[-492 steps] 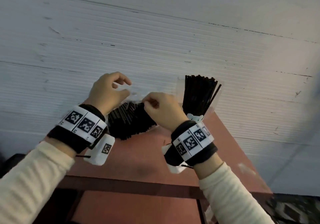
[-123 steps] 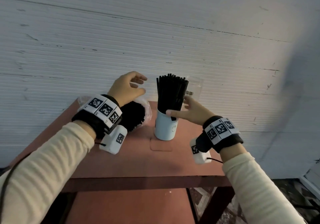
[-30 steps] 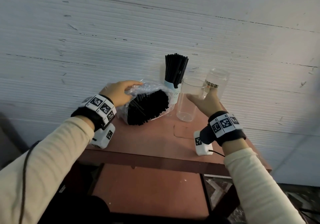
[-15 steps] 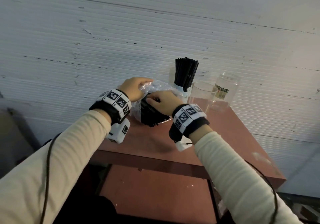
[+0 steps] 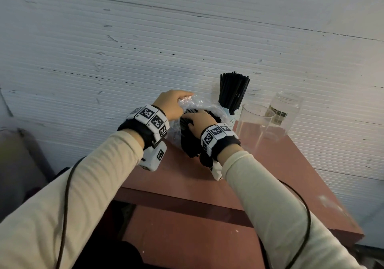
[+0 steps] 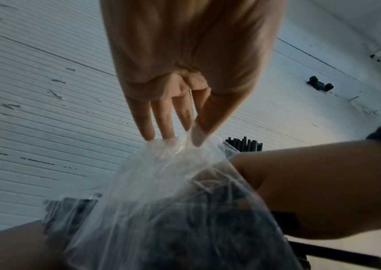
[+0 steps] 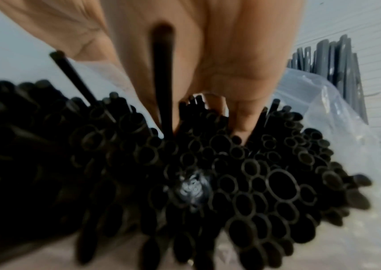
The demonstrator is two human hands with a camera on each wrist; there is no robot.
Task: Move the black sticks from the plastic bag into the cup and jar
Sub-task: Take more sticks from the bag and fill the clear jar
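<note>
A clear plastic bag of black sticks lies at the back left of the red-brown table. My left hand pinches the bag's upper edge and holds it up; in the left wrist view the left hand nips the film of the bag between thumb and fingers. My right hand reaches into the bag's mouth. In the right wrist view my right hand has its fingers dug in among the black sticks, curled round a bunch. A clear cup and a glass jar stand to the right.
A white cup packed with upright black sticks stands against the white wall, just behind the bag. The table's right edge and front edge are close. A lower red-brown shelf sits under the table.
My right hand has let go of the clear cup, moved left to the bag and pushed its fingers in among the sticks. My left hand keeps holding the bag's edge.
</note>
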